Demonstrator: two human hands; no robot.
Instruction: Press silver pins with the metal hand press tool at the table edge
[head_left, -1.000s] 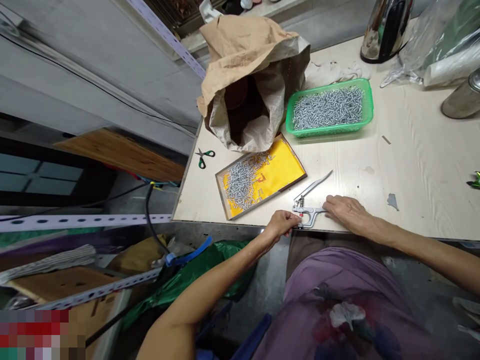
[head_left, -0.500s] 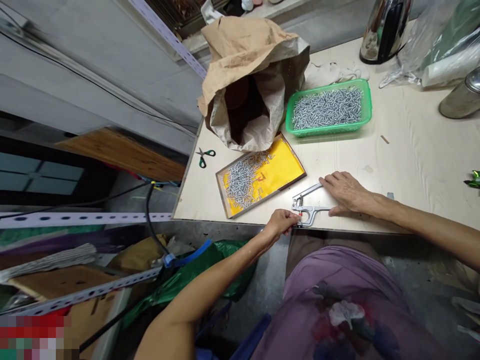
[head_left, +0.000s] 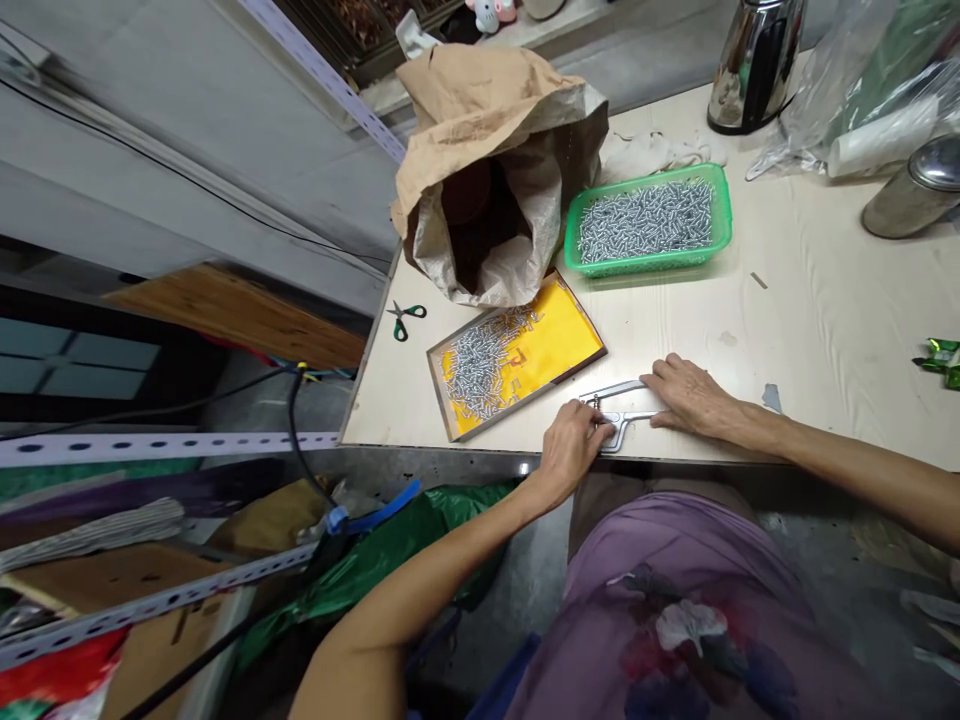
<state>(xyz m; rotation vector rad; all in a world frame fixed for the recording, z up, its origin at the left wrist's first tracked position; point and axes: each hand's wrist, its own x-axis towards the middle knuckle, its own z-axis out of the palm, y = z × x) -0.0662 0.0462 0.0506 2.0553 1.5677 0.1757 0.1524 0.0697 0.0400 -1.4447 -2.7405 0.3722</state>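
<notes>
My right hand [head_left: 688, 392] is closed around the handle ends of a silver hand-press plier [head_left: 620, 432], which lies near the table's front edge. The plier's two handles stand apart, and a small spring shows at its head. My left hand [head_left: 574, 446] covers the jaw end, fingers bent and thumb against the metal. Whatever its fingertips hold is hidden. Just beyond the left hand sits a shallow tray [head_left: 566, 377] with a yellow bottom, and small silver metal pins [head_left: 480, 370] are heaped at its left end.
A green plastic basket [head_left: 724, 205] full of similar pins stands at the back. Beside it, an open brown paper sack [head_left: 487, 90] leans over the tray. Green-handled scissors [head_left: 406, 318] lie at left. A kettle [head_left: 752, 70] and a metal canister [head_left: 911, 190] stand at right.
My left hand has moved up over the plier's head, hiding the jaws that showed before. The plier's handles have come slightly closer together under my right hand. The whole view has shifted a little.
</notes>
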